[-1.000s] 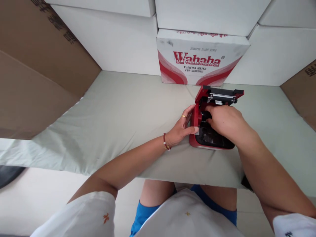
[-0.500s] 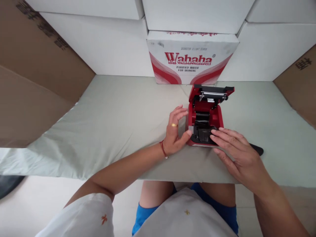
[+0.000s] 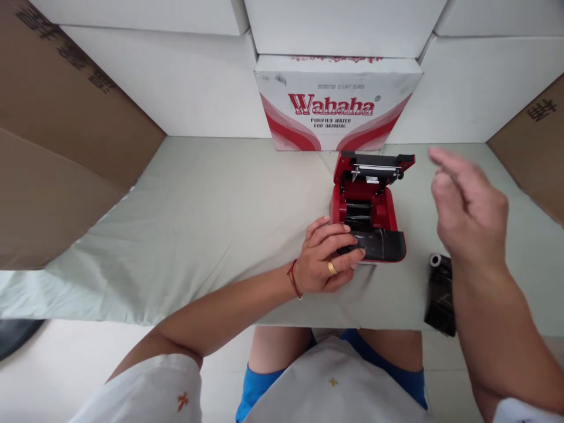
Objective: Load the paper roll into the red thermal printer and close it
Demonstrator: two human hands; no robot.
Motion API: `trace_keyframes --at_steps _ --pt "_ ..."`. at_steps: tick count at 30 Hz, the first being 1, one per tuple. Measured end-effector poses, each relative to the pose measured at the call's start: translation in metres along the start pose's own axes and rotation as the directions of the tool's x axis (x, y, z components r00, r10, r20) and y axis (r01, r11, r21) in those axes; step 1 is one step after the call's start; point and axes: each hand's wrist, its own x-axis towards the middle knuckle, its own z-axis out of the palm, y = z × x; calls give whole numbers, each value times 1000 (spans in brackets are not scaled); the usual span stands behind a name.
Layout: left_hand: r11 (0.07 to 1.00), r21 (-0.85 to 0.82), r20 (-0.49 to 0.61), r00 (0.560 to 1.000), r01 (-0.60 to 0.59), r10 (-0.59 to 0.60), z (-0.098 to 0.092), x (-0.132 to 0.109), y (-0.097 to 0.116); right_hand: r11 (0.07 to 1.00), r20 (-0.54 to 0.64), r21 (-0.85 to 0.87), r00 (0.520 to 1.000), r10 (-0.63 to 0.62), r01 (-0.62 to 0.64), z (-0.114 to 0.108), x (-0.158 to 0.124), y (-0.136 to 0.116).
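A red and black device stands on the cloth with its lid raised. Inside it lies a dark roll, with black film spread over the front edge. My left hand rests on the front left of the device, its fingers pressing the film there. My right hand is raised to the right of the device, away from it and blurred. Its fingers are bent towards the thumb, and whether anything small is between them is hidden. Below it lies a black roll with a white core, partly behind the forearm.
A white and red carton stands just behind the device. White boxes line the back. Brown cartons flank the left side and the far right. The pale green cloth covers the table to its front edge.
My right hand has left the film and moved up and right, uncovering the black roll. My left hand has shifted right, from the device's side onto the film.
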Motion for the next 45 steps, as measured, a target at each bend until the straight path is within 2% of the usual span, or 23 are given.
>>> trace_keyframes --at_steps 2,4,6,9,12,14,17,19,22,24,26,29,31,36,40,42,45 --pt "999 -42 38 999 29 -27 0 -5 -1 999 -49 -21 998 32 -33 16 28 11" --pt "994 -87 81 995 70 -63 0 -10 -2 999 24 -13 999 42 -41 31 46 15" --pt "987 -120 114 990 103 -89 1 -13 -2 1000 122 11 992 27 -29 38 50 11" --pt "991 -88 115 989 102 -92 1 -15 -2 998 127 53 991 -50 43 35 30 -2" --pt "997 65 50 998 38 -41 1 -15 -1 989 114 60 983 -143 137 23 -4 -9" --pt "994 108 26 1000 15 -18 0 -15 0 984 179 57 968 -178 170 16 -27 -8" --pt "996 78 59 997 39 -44 0 -15 -1 982 268 50 945 -187 181 13 -53 -4" --pt "997 65 65 997 37 -42 1 -14 -2 983 290 25 940 -180 181 13 -63 -3" --pt "1000 13 -19 1000 6 -6 2 -10 -4 983 297 -35 941 -163 181 14 -66 -6" --pt "998 -56 -72 996 38 -42 1 -7 -5 981 310 -58 938 -156 183 14 -65 -8" --pt "984 -127 -55 989 127 -135 -2 -3 -8 982 317 -60 936 -154 181 14 -65 -9" --pt "940 -193 32 960 281 -280 -6 2 -11 984 297 -50 943 -150 172 15 -67 -8" --pt "906 -238 45 935 351 -351 -7 4 -12 986 279 -41 949 -147 165 17 -69 -7" --pt "843 -369 38 913 391 -406 -5 8 -15 994 220 5 970 -107 109 25 -74 -5" --pt "777 -457 40 882 434 -469 -1 5 -26 992 163 74 981 -109 98 28 -84 -8" --pt "740 -473 35 849 479 -527 1 2 -34 985 110 93 982 -153 144 25 -94 -11" --pt "596 -523 190 765 609 -615 3 0 -44 978 52 51 977 -205 203 21 -108 -15"
